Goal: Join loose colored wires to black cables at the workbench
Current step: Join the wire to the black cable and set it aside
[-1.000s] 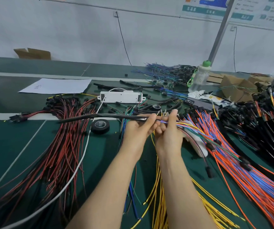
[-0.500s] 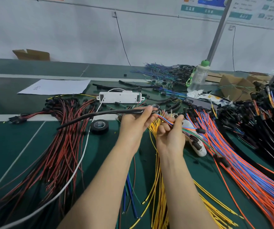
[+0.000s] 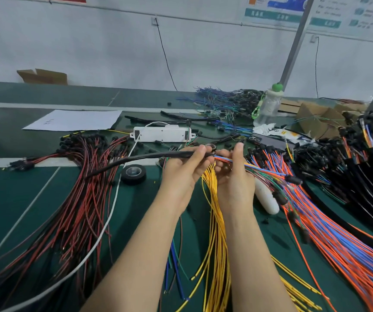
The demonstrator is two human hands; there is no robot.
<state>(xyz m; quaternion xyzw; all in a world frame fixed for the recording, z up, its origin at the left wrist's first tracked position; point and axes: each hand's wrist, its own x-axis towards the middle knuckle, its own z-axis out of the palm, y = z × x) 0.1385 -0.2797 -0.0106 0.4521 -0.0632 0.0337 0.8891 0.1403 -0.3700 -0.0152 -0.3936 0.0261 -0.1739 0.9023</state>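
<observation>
Your left hand (image 3: 181,174) is curled round the black cable (image 3: 136,158) close to its right end, thumb on top, fingers wrapped beneath. The cable runs from that grip out to your left and droops over the red-and-black wire bundle (image 3: 79,199), above the tape roll (image 3: 133,173).

Your right hand (image 3: 235,183) sits just beside the left, thumb raised, pinching the coloured wires (image 3: 259,168) where they leave the cable's end. Those wires, orange, blue, green and red, trail right to a small black connector (image 3: 293,179). Both hands are held above the counter (image 3: 12,199), over the yellow wires (image 3: 217,221) that run between your forearms.

You are hemmed in: the orange-and-blue bundle (image 3: 327,233) and a white handled tool (image 3: 266,197) lie close on your right, and the white box (image 3: 162,134) sits just beyond your fingers. Bare green counter shows at far left, past the red-and-black bundle, and in a strip right of your right forearm.
</observation>
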